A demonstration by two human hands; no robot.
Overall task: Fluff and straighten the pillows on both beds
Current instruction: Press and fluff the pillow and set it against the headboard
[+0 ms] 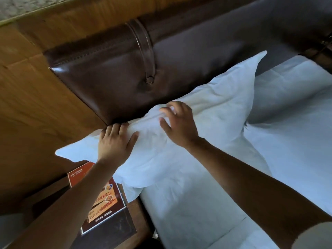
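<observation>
A white pillow [212, 112] leans at the head of the bed, against the dark brown leather headboard [111, 76]. My left hand [115, 142] presses flat on the pillow's near end, fingers reaching over its top edge by the headboard's corner. My right hand [177, 123] hovers just over the pillow's middle, fingers spread and slightly curled, holding nothing. A second white pillow [291, 81] lies farther along the bed on the right, partly behind the first.
White bedding [206, 203] covers the mattress below the pillows. A dark bedside table [115, 230] on the left carries an orange and brown printed card [100, 200]. Wood panelling [36, 97] lines the wall behind the headboard.
</observation>
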